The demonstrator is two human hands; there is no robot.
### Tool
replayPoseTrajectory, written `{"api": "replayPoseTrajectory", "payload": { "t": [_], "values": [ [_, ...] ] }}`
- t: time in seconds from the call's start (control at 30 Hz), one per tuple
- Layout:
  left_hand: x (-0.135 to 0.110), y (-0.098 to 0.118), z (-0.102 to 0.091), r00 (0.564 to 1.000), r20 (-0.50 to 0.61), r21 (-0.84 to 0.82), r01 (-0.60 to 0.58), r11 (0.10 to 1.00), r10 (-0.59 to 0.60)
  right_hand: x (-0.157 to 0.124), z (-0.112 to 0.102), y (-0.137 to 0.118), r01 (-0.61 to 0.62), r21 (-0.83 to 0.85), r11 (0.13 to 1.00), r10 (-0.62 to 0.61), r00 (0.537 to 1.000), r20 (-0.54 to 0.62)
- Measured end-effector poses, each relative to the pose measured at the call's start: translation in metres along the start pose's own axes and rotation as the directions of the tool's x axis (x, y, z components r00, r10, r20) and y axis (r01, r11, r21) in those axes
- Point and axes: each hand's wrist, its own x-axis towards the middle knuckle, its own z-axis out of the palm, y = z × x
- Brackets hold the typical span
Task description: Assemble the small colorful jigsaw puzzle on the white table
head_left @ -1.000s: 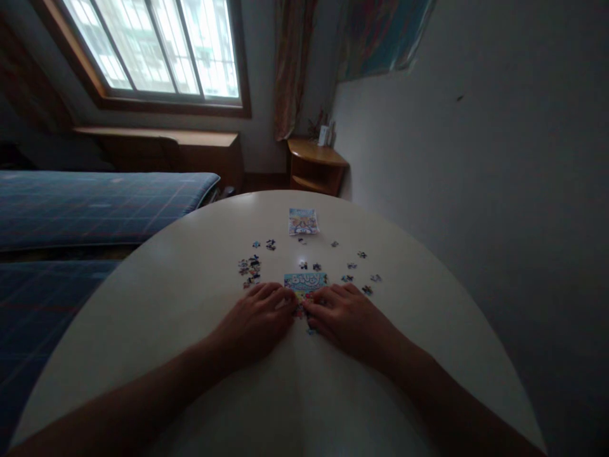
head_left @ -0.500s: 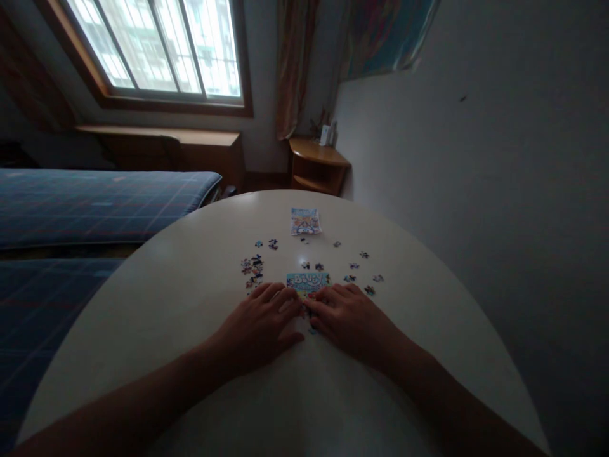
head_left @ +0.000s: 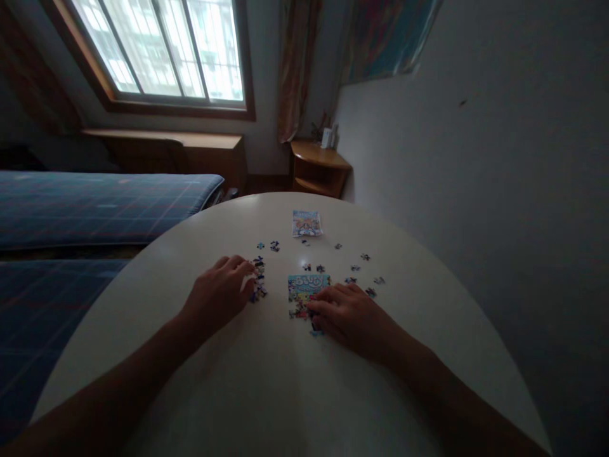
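Observation:
A small part-built jigsaw (head_left: 304, 291) with a blue top strip lies in the middle of the round white table (head_left: 285, 381). My right hand (head_left: 349, 314) rests flat beside it, fingers stretched out and touching its right edge. My left hand (head_left: 219, 295) lies further left, fingertips curled at a heap of loose pieces (head_left: 257, 279); whether it holds one is unclear. Several more loose pieces (head_left: 364, 273) are scattered to the right of the jigsaw.
A small picture card (head_left: 307, 223) lies near the table's far edge. A bed with a blue checked cover (head_left: 95, 206) stands to the left. A wooden corner shelf (head_left: 318, 166) and a window (head_left: 162, 47) are behind; a grey wall is on the right.
My left hand has left the jigsaw and moved left to the heap of loose pieces. My right hand stays at the jigsaw's right edge.

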Motion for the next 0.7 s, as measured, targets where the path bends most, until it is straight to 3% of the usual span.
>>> {"api": "replayPoseTrajectory", "payload": {
  "t": [0.13, 0.43, 0.7],
  "values": [
    [-0.004, 0.001, -0.005, 0.995, 0.088, 0.01, 0.042, 0.999, -0.043, -0.003, -0.001, 0.007, -0.001, 0.036, 0.999, 0.003, 0.999, -0.041],
    [-0.009, 0.015, -0.009, 0.975, 0.219, -0.047, -0.012, 0.999, 0.022, -0.007, 0.0, 0.019, -0.03, 0.056, 0.998, 0.033, 0.998, -0.059],
    [-0.011, 0.014, 0.003, 0.974, 0.192, -0.271, -0.064, 0.96, 0.119, -0.006, -0.003, 0.017, -0.028, 0.053, 0.998, 0.031, 0.998, -0.054]
  ]
}}
